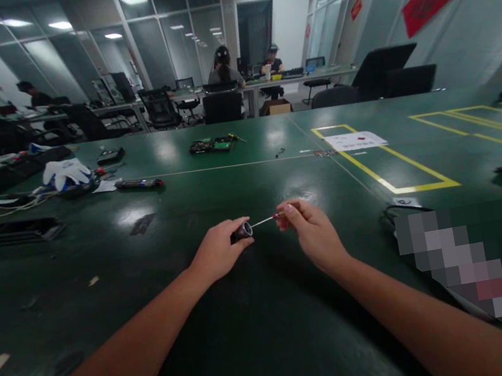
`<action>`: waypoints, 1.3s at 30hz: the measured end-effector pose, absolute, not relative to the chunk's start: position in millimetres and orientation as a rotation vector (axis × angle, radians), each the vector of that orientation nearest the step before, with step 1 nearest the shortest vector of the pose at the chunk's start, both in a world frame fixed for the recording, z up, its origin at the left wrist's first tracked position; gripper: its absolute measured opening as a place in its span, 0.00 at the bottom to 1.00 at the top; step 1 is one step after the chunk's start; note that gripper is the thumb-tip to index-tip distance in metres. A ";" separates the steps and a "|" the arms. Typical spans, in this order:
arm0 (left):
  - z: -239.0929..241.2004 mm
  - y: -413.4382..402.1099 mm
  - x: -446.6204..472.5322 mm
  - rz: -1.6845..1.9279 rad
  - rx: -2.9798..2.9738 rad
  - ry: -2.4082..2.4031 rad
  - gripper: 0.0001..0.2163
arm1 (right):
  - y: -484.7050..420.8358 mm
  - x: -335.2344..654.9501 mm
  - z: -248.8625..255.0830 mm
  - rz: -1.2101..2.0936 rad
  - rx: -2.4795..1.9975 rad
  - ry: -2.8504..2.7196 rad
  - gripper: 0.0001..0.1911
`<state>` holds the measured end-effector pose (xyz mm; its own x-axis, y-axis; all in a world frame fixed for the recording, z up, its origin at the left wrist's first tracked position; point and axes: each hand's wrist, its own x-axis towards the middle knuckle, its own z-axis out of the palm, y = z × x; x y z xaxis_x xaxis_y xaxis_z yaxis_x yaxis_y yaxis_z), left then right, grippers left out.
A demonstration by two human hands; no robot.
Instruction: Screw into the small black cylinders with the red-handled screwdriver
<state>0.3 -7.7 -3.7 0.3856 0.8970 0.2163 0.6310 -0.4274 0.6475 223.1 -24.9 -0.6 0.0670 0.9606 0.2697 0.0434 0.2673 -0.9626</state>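
Observation:
My left hand [219, 249] is closed around a short dark cylinder [242, 231] with a shiny metal rim, its open end facing right. Between the thumb and fingers of my right hand [313, 234] is a slim screwdriver [263, 220] with a red handle, mostly covered by the fingers. Its thin metal shaft points left and reaches the rim of the cylinder. Whether the tip goes inside or only touches the rim, I cannot tell. Both hands are held above the green table [274, 325].
White-and-blue gloves [66, 174] and a dark pen-shaped tool [139, 184] lie at the left. Farther back are an open green tool case [212, 145] and a paper sheet [355, 140] across yellow tape [417, 189]. A blurred-out object lies at right. People sit at far desks.

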 end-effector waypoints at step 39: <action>-3.0 -6.2 -2.7 0.774 2.179 1.292 0.18 | -33.1 221.6 11.7 0.835 -1.080 -1.340 0.14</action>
<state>-2.7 -6.2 -3.0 0.3919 0.8930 0.2213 0.6167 -0.4335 0.6571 221.6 -33.1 11.7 0.0901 0.9394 0.3307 0.1173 0.3197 -0.9402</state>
